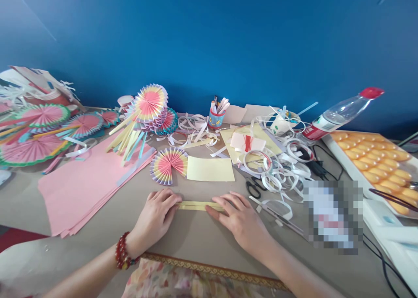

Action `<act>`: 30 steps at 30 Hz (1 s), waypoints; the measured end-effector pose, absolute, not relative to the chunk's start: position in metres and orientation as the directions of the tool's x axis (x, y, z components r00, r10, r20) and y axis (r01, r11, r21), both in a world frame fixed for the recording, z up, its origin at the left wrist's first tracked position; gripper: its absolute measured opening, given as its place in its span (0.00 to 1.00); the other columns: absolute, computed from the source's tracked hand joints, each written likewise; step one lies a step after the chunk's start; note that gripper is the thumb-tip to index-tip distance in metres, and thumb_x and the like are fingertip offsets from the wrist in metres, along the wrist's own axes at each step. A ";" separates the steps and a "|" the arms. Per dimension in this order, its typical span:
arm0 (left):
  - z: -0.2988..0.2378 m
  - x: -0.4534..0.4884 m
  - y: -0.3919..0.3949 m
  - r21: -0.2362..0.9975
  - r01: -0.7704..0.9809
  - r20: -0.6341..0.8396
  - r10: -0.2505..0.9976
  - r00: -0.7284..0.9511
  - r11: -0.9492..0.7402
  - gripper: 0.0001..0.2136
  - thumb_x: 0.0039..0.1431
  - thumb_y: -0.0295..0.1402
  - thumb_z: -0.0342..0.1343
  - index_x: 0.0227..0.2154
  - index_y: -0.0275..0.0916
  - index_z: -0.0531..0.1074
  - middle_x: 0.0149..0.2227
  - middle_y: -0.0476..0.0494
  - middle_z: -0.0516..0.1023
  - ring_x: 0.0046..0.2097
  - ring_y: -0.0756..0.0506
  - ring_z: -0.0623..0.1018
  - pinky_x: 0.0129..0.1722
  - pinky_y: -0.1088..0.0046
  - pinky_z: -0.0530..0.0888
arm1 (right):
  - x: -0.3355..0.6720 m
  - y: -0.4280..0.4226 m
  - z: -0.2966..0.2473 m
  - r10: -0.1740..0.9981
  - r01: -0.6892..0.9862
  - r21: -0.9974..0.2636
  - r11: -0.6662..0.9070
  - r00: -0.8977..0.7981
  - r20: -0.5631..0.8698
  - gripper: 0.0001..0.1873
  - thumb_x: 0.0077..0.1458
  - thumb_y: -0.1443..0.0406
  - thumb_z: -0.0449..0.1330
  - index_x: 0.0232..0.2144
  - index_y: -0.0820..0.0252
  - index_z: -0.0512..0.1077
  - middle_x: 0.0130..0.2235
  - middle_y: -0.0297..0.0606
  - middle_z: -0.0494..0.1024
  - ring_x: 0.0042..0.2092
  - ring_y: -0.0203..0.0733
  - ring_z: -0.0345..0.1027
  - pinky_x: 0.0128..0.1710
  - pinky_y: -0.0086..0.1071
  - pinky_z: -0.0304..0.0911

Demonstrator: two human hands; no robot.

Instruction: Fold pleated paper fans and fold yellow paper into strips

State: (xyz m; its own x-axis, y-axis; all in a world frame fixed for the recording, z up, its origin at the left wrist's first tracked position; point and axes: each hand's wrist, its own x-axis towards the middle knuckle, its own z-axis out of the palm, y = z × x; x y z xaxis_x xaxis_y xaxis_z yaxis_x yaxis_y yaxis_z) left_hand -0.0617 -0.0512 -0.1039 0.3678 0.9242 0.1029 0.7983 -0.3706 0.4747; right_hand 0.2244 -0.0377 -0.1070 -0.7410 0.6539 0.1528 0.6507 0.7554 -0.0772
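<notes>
A narrow folded strip of pale yellow paper (pixel 193 205) lies crosswise on the table in front of me. At its left end my left hand (pixel 160 211), with a red bead bracelet at the wrist, closes its fingers on the paper. My right hand (pixel 237 215) holds the right end, thumb on the near side and fingers on the far side. Just beyond lies a flat pale yellow paper sheet (pixel 210 169). Touching its left side is a pleated paper fan (pixel 170 165) in pink, yellow and lilac, partly spread.
Pink sheets (pixel 88 180) are stacked at left, near finished paper fans (pixel 42 124). Curled white strips (pixel 277 172) and black scissors (pixel 254 187) lie at right. Behind stand a pen cup (pixel 216 118) and a tilted bottle (pixel 339 115). A blurred patch hides one object.
</notes>
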 end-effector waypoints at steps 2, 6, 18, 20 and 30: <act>-0.104 -0.063 -0.051 0.473 0.796 0.109 0.922 0.372 -0.377 0.09 0.67 0.27 0.45 0.41 0.41 0.70 0.39 0.45 0.74 0.41 0.45 0.73 0.42 0.64 0.66 | 0.223 -0.038 -0.106 0.649 0.649 -0.056 0.759 -0.745 0.157 0.24 0.61 0.67 0.59 0.57 0.43 0.67 0.54 0.34 0.74 0.52 0.47 0.63 0.58 0.46 0.53; -0.100 -0.061 -0.055 0.356 0.827 0.131 0.900 0.416 -0.434 0.16 0.66 0.24 0.44 0.50 0.44 0.71 0.43 0.40 0.74 0.44 0.42 0.73 0.44 0.60 0.67 | 0.222 -0.038 -0.108 0.643 0.649 -0.032 0.760 -0.745 0.175 0.20 0.62 0.66 0.58 0.56 0.44 0.68 0.54 0.33 0.75 0.52 0.47 0.63 0.58 0.47 0.52; -0.095 -0.045 -0.059 0.075 0.629 0.015 0.632 0.775 -0.773 0.40 0.62 0.60 0.38 0.68 0.37 0.47 0.70 0.42 0.53 0.70 0.38 0.51 0.67 0.52 0.29 | 0.222 -0.038 -0.110 0.655 0.661 -0.034 0.750 -0.734 0.180 0.23 0.59 0.65 0.62 0.55 0.41 0.69 0.54 0.32 0.75 0.52 0.46 0.63 0.58 0.47 0.50; -0.097 -0.055 -0.063 0.066 0.653 0.003 0.654 0.756 -0.755 0.39 0.63 0.59 0.38 0.69 0.37 0.46 0.70 0.43 0.51 0.70 0.38 0.51 0.67 0.53 0.30 | 0.222 -0.038 -0.111 0.653 0.660 -0.037 0.751 -0.732 0.192 0.23 0.58 0.66 0.62 0.54 0.42 0.69 0.54 0.32 0.75 0.52 0.46 0.63 0.58 0.47 0.50; -0.092 -0.091 -0.092 0.033 0.815 0.032 0.816 0.577 -0.578 0.32 0.69 0.43 0.45 0.69 0.34 0.44 0.70 0.40 0.52 0.71 0.40 0.50 0.69 0.56 0.40 | 0.222 -0.038 -0.111 0.647 0.658 -0.023 0.753 -0.732 0.213 0.25 0.56 0.69 0.63 0.54 0.42 0.70 0.53 0.33 0.76 0.51 0.47 0.64 0.58 0.47 0.50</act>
